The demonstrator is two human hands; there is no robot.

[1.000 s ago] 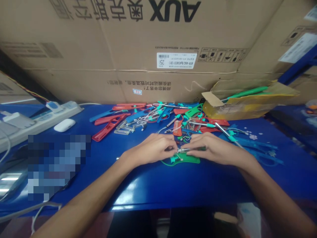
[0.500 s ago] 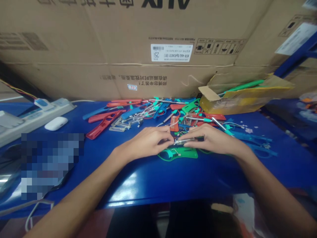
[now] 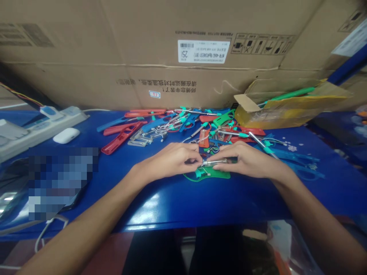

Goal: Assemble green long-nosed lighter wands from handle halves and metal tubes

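Observation:
Over the blue table, my right hand (image 3: 248,158) grips a small clear lighter tank (image 3: 214,162) between thumb and fingers, held roughly level. My left hand (image 3: 172,162) is closed in a pinch at the tank's left end, by a thin white wire; the fingertips hide what exactly they hold. Just below both hands lies a green lighter casing half (image 3: 216,173), with a teal piece (image 3: 198,174) and white wire on it. Behind my hands spreads a pile of red casings (image 3: 123,138), blue casings, metal tubes (image 3: 233,133), wires and clear tanks (image 3: 137,143).
A large cardboard box (image 3: 114,38) walls off the back. An open carton (image 3: 275,114) holding green parts stands back right. Leftward are a power strip (image 3: 61,122), a white earbud case (image 3: 66,135) and a pixelated dark object (image 3: 61,183). Blue translucent casings (image 3: 304,162) lie right.
The view has shifted slightly. Both hands stay together at the clear tank, and more of the tank now shows between the fingers.

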